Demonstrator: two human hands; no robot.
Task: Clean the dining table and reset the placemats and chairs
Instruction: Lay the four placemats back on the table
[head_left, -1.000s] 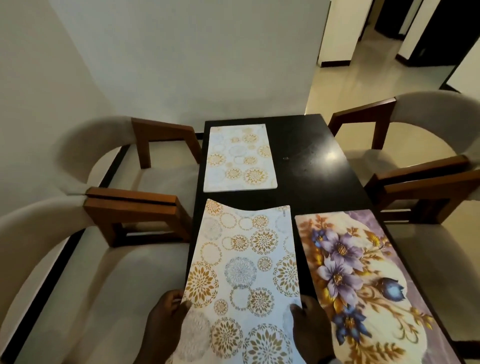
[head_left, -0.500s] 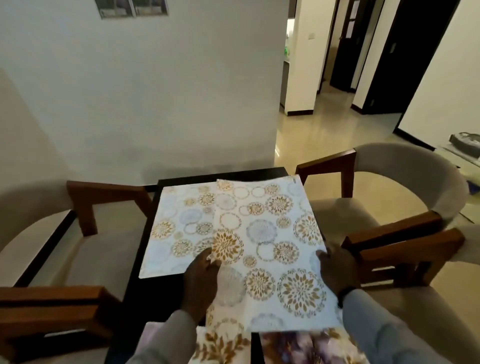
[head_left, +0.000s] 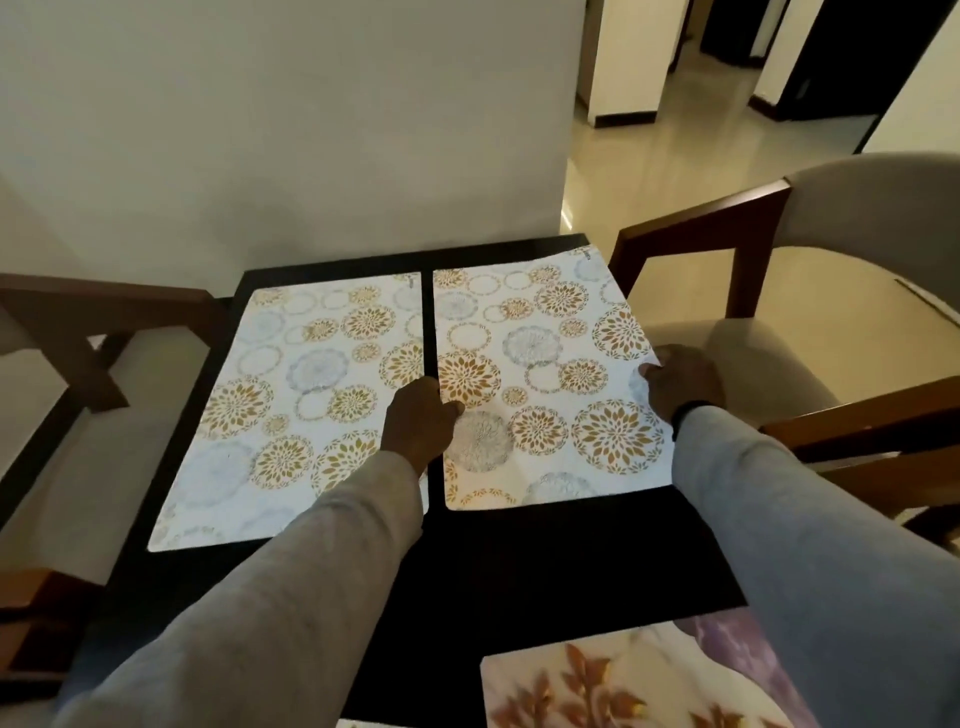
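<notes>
**Gripping the right-hand mat by both long edges**

Pinching at either side, the person's fingers are clamped on the right placemat (head_left: 540, 374): the left hand (head_left: 418, 418) has its thumb laid over the mat's left edge, with the rest of its fingers out of sight beneath, and the right hand (head_left: 680, 382) holds the opposite edge, thumb tip on the patterned face. Both grey sleeves (head_left: 291, 587) reach in from the near side.

That mat, white with gold and grey flower rings, lies at the far right corner of the dark worktop (head_left: 545, 566). Its right edge reaches the worktop's side or just past it, by the wooden arm of the right chair (head_left: 857, 249); whether it lies fully flat I cannot tell. Just beside it, parted by a thin dark strip of worktop, lies the left placemat (head_left: 306, 395) in the same pattern, flat and square to the far edge; the left wrist crosses over its near right corner.

Nearer, at the bottom of the view, a floral placemat (head_left: 613, 686) in cream, brown and purple shows only in part, well apart from the two patterned mats. A beige chair with wooden arms, the left chair (head_left: 78, 332), stands against the worktop's other side. Behind is a plain pale wall (head_left: 291, 130), and to the right a glossy floor (head_left: 670, 161) runs toward dark doorways.
</notes>
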